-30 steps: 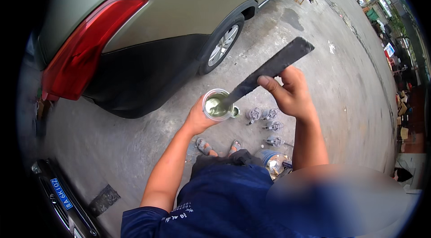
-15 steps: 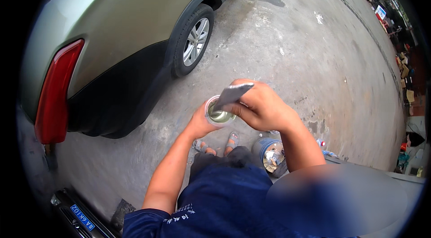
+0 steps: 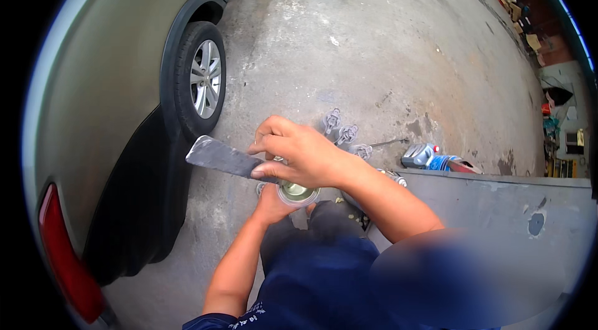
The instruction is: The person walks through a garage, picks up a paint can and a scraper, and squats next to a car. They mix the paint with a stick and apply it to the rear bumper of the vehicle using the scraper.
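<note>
My left hand (image 3: 272, 207) is wrapped round a clear plastic cup (image 3: 300, 195) with pale greenish liquid in it, held in front of my body. Just above it, my right hand (image 3: 305, 152) pinches a flat grey strip (image 3: 221, 157) with worn, pale edges between thumb and fingers. The strip lies nearly level and points left toward the car, clear of the cup's mouth. Part of the cup's rim is hidden behind my right hand.
A greenish-grey car with a rear wheel (image 3: 205, 78) and red tail light (image 3: 65, 255) stands at the left. Several grey, paint-coated objects (image 3: 339, 127) sit on the concrete floor ahead. At the right are a silver jug (image 3: 419, 155) and a grey panel (image 3: 498, 199).
The grey strip has come away from the cup's mouth and now points left in my right hand. The view has turned right, and the floor objects have come into sight.
</note>
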Demonstrator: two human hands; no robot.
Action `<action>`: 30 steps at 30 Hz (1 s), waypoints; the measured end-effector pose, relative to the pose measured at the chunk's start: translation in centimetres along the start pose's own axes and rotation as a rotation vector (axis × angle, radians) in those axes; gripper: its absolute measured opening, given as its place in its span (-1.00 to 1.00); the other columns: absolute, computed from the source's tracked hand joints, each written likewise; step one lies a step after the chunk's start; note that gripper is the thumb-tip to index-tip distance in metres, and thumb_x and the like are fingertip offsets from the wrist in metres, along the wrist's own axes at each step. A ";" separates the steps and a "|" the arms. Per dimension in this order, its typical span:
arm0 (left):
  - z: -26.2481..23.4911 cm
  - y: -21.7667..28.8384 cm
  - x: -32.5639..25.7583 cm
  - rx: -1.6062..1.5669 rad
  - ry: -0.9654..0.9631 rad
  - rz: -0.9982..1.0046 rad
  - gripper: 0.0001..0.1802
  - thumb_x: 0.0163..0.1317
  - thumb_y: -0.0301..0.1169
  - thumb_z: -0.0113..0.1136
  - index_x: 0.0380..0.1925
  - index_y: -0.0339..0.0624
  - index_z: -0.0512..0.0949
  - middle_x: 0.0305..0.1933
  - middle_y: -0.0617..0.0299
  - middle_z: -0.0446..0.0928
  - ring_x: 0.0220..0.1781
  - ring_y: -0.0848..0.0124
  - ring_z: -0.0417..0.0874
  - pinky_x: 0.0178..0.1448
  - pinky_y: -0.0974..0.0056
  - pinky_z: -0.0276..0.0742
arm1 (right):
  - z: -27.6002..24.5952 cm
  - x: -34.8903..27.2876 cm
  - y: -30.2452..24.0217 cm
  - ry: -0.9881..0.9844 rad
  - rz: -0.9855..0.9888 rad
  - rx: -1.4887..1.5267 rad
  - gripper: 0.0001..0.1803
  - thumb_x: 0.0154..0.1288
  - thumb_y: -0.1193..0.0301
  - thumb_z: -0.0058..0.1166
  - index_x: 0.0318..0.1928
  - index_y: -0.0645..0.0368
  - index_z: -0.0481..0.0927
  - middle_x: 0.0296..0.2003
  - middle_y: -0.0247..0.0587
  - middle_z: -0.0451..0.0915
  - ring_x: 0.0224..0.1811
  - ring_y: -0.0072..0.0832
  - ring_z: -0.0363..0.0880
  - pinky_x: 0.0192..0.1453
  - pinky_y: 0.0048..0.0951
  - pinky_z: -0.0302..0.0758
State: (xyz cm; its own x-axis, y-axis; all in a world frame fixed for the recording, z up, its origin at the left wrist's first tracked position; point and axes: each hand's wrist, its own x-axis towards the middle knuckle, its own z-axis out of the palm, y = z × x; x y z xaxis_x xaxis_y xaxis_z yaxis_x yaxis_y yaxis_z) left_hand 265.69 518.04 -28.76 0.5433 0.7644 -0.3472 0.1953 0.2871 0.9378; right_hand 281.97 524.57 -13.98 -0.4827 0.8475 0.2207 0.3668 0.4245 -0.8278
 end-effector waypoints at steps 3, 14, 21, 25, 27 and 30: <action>-0.7 0.0 1.4 0.049 0.029 0.032 -0.34 -0.18 -0.37 0.52 0.00 -0.24 0.48 -0.12 0.17 0.60 -0.08 0.35 0.63 -0.04 0.25 0.55 | 2.1 -1.7 4.6 0.263 0.116 0.313 -0.68 0.18 0.44 0.26 -0.05 0.22 0.56 -0.12 -0.19 0.47 -0.25 -0.47 0.59 -0.13 -0.41 0.52; -4.4 -12.4 7.0 0.216 0.397 0.195 -0.16 -0.21 -0.46 0.46 0.17 -0.27 0.31 0.22 0.04 0.37 0.24 0.24 0.40 0.32 0.17 0.30 | 13.6 -24.1 33.9 0.837 1.365 0.793 -0.73 0.35 0.24 0.12 -0.40 0.15 0.47 -0.61 -0.41 0.43 -0.67 -0.64 0.30 -0.61 -0.55 0.21; -3.0 -21.8 16.1 0.348 0.387 0.309 -0.03 -0.12 -0.38 0.45 0.30 -0.25 0.12 0.32 -0.09 0.27 0.33 0.11 0.32 0.38 0.06 0.21 | 19.7 -34.2 54.6 1.118 1.620 0.728 -0.81 0.38 0.30 0.01 -0.32 0.14 0.42 -0.57 -0.40 0.37 -0.62 -0.56 0.34 -0.61 -0.49 0.26; -1.1 -25.3 20.6 0.255 0.392 0.334 -0.05 -0.05 -0.34 0.42 0.31 -0.21 0.08 0.33 -0.14 0.24 0.34 0.09 0.30 0.39 0.03 0.19 | 20.2 -35.0 62.6 1.163 1.635 0.798 -0.80 0.34 0.40 0.00 -0.09 0.20 0.39 -0.23 -0.22 0.45 -0.25 -0.40 0.47 -0.25 -0.36 0.49; -0.4 -27.2 22.6 0.268 0.391 0.291 -0.03 -0.07 -0.29 0.42 0.32 -0.15 0.07 0.34 -0.10 0.23 0.34 0.08 0.30 0.40 0.01 0.19 | 20.4 -35.4 66.2 1.172 1.631 0.858 -0.61 0.34 0.35 0.02 0.11 0.23 0.35 0.03 -0.07 0.45 0.04 -0.27 0.48 0.00 -0.24 0.51; 0.3 -29.9 24.0 0.259 0.439 0.187 0.02 -0.13 -0.22 0.42 0.34 -0.05 0.05 0.34 -0.05 0.23 0.37 0.03 0.28 0.41 -0.06 0.19 | 20.3 -34.1 70.1 1.242 1.654 1.076 -0.30 0.34 0.23 0.03 0.38 0.20 0.10 0.42 0.05 0.03 0.45 -0.12 0.04 0.38 -0.05 0.20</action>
State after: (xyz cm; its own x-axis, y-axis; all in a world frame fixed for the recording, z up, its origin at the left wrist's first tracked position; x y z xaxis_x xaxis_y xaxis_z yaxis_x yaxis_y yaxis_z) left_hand 273.08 527.63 -65.08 0.2072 0.9739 -0.0924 0.3529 0.0137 0.9355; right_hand 307.97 518.94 -90.04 0.3669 0.0614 -0.9283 -0.8033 -0.4824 -0.3493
